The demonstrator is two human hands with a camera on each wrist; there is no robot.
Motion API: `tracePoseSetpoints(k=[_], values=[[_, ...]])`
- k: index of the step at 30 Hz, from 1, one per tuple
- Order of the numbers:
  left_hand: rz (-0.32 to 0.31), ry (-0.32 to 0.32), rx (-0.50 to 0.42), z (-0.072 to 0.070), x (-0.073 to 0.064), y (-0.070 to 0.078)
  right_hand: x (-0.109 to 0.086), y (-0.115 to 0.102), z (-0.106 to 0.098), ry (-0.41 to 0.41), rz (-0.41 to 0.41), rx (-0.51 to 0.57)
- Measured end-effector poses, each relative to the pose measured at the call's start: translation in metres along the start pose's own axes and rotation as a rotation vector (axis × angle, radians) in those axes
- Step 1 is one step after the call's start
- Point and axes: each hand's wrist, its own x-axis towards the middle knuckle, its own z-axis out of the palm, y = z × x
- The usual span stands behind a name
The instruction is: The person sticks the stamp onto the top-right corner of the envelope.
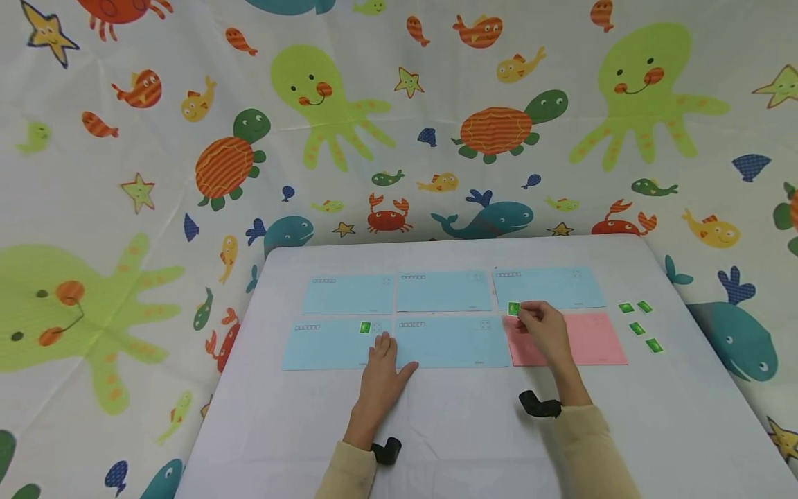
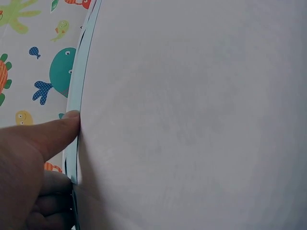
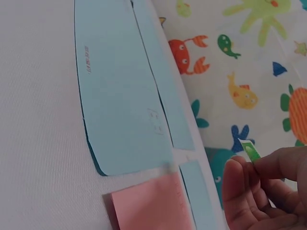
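Note:
My right hand [image 1: 545,329] pinches a small green stamp [image 1: 514,309] between thumb and finger, above the pink envelope [image 1: 595,339]. In the right wrist view the same stamp [image 3: 250,151] sticks up from the fingertips. With fingers extended, my left hand [image 1: 382,374] rests on the lower right part of the front left blue envelope [image 1: 324,350]. Its thumb reaches the front middle blue envelope [image 1: 451,350]. Another green stamp [image 1: 364,328] lies on the front left envelope, just left of its printed corner box. The left wrist view shows the thumb [image 2: 60,134] at an envelope edge.
Three more blue envelopes lie in a back row: left [image 1: 346,296], middle [image 1: 444,292] and right [image 1: 548,290]. Several loose green stamps [image 1: 636,328] are scattered right of the pink envelope. A sea-animal cloth [image 1: 411,138] hangs behind the white table [image 1: 461,430].

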Motion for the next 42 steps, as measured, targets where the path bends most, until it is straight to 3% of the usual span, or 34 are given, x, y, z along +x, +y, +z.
tracePoseSetpoints(k=[16,28,42], values=[[-0.006,-0.004,0.0,0.0,0.001,0.0,-0.001,-0.005,0.035,-0.047,-0.008,-0.033],[0.003,0.013,0.017,0.002,0.002,0.0,0.001,-0.002,0.057,-0.023,-0.026,-0.022],[0.015,0.016,0.019,0.003,0.003,-0.002,-0.001,0.001,0.073,-0.053,-0.118,-0.116]])
